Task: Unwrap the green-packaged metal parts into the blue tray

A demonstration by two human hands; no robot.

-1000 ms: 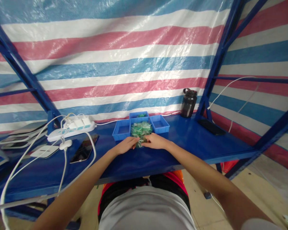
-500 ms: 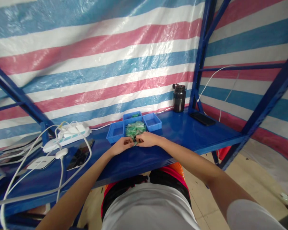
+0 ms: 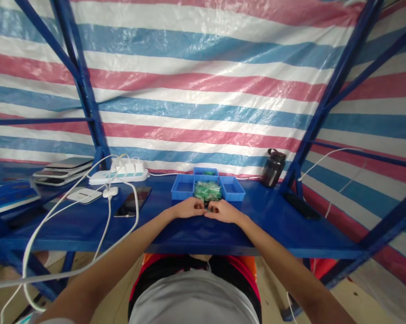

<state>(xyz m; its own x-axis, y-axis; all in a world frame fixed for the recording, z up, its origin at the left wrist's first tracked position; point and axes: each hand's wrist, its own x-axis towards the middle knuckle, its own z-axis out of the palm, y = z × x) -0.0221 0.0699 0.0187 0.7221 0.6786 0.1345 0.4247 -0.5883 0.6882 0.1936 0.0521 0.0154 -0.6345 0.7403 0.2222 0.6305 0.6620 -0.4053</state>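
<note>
My left hand (image 3: 190, 208) and my right hand (image 3: 224, 211) meet at the front of the blue bins, fingertips nearly touching. Both are curled into a pinch around a small green piece (image 3: 208, 209), mostly covered by the fingers and too small to identify. Just beyond them, the middle bin holds a heap of green pieces in clear wrapping (image 3: 207, 189). The left blue bin (image 3: 182, 195) and right blue bin (image 3: 235, 196) flank it with bare floors. Behind stands another blue bin (image 3: 199, 171) with a few green pieces inside.
On the blue table (image 3: 203, 236), a power strip (image 3: 96, 178) with white cables (image 3: 134, 202) lies left, near a dark phone (image 3: 133, 201) and stacked devices (image 3: 64, 170). A dark bottle (image 3: 273, 169) and black phone (image 3: 300, 205) are at right, beside a blue frame post (image 3: 324, 105).
My view has turned left, so the bins and bottle sit farther right in the picture. Both hands stay together before the bins, still pinching the small green piece.
</note>
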